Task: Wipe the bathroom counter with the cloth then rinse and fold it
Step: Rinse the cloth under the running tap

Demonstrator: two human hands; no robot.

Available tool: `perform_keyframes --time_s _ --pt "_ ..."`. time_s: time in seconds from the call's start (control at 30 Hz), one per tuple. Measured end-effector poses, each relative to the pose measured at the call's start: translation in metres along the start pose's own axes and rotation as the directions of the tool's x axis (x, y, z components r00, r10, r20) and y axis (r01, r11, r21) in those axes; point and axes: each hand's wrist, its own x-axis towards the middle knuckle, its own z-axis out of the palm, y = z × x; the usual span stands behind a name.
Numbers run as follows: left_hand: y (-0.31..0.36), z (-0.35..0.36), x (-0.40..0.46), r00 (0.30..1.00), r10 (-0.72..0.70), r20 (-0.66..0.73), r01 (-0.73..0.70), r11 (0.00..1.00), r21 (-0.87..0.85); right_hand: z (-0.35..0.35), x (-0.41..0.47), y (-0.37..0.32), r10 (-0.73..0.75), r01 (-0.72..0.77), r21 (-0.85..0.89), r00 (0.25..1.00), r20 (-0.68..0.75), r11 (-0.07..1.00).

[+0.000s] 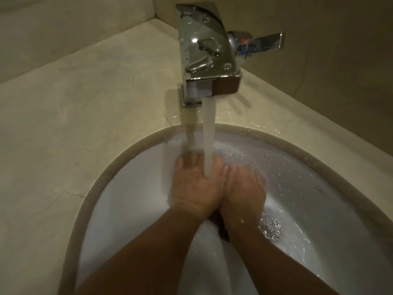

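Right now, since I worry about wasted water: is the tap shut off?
No, a steady stream pours from the faucet onto the left hand and right hand, held together over the sink.

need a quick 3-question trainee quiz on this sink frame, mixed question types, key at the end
1. True or false: water is running from the faucet onto the left hand.
2. Where are both hands? A) flat on the counter B) down in the sink basin, side by side C) on the faucet lever
3. Short answer: can the cloth be clearly seen, and where is the drain relative to the right hand?

Key:
1. True. The stream lands on the left hand, near where the two hands meet.
2. B
3. Not clearly; only a dark patch shows between the wrists, which may be the cloth. The drain lies to the right of the right hand, nearer the camera.
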Motion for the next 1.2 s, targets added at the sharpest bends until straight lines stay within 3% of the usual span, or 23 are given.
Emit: perform_keyframes --time_s 0.1,0.13,0.27,0.37,0.43,0.47,0.53,0.6,0.67,0.8,0.87,0.97,1.03,1.13,1.2 --pt "0.007 -0.008 -0.003 0.981 0.138 0.135 -0.154 0.982 0.114 0.003 0.008 0.001 0.153 -0.154 0.014 0.987 0.041 0.988" --pt "0.007 -0.011 -0.004 0.979 0.12 0.165 -0.139 0.984 0.109 0.002 0.01 0.002 0.163 -0.165 0.02 0.985 0.064 0.986" --pt "0.008 -0.028 0.0 0.979 0.118 0.169 -0.135 0.986 0.096 -0.033 0.014 -0.026 0.134 -0.147 0.311 0.989 0.064 0.939" --pt "0.01 -0.05 0.002 0.982 0.165 -0.091 -0.172 0.982 -0.075 -0.057 0.016 -0.053 0.242 -0.252 0.632 0.965 0.104 0.733" --pt "0.005 -0.057 0.001 0.961 0.141 -0.236 -0.193 0.957 -0.215 -0.067 0.017 -0.058 0.323 -0.324 0.732 0.934 0.149 0.599" --pt "0.002 -0.056 0.0 0.962 0.113 -0.248 -0.178 0.949 -0.258 -0.068 0.015 -0.056 0.346 -0.335 0.732 0.927 0.144 0.593" --pt "-0.005 -0.048 -0.005 0.969 0.107 -0.224 -0.161 0.958 -0.236 -0.06 0.004 -0.045 0.318 -0.285 0.629 0.946 0.063 0.723" --pt "-0.015 -0.035 -0.015 0.974 0.143 -0.178 -0.164 0.98 -0.111 -0.039 -0.011 -0.031 0.183 -0.161 0.433 0.983 -0.01 0.887" --pt "-0.024 -0.022 -0.02 0.982 0.146 -0.124 -0.151 0.988 -0.033 -0.018 -0.019 -0.018 0.079 -0.064 0.253 0.996 -0.051 0.965" --pt "-0.024 -0.013 -0.021 0.965 0.252 -0.066 -0.227 0.937 0.264 0.001 -0.017 -0.007 -0.085 0.091 0.057 0.991 -0.106 0.994" --pt "-0.021 -0.014 -0.02 0.965 0.261 -0.028 -0.234 0.903 0.36 0.005 -0.015 -0.005 -0.093 0.097 0.02 0.987 -0.134 0.995" --pt "-0.019 -0.014 -0.014 0.98 0.197 0.034 -0.194 0.898 0.394 0.007 -0.006 -0.003 -0.125 0.125 -0.014 0.969 -0.213 0.992" --pt "-0.015 -0.013 -0.012 0.984 0.172 0.046 -0.175 0.887 0.427 0.007 -0.001 -0.005 -0.114 0.105 -0.056 0.976 -0.185 0.993" --pt "-0.009 -0.006 -0.007 0.991 0.131 0.02 -0.128 0.903 0.41 0.0 0.006 -0.014 -0.042 0.055 0.056 0.978 -0.202 0.997" --pt "-0.008 -0.001 -0.003 0.995 0.098 0.021 -0.098 0.894 0.437 -0.003 0.007 -0.019 -0.066 0.071 0.028 0.983 -0.172 0.997"
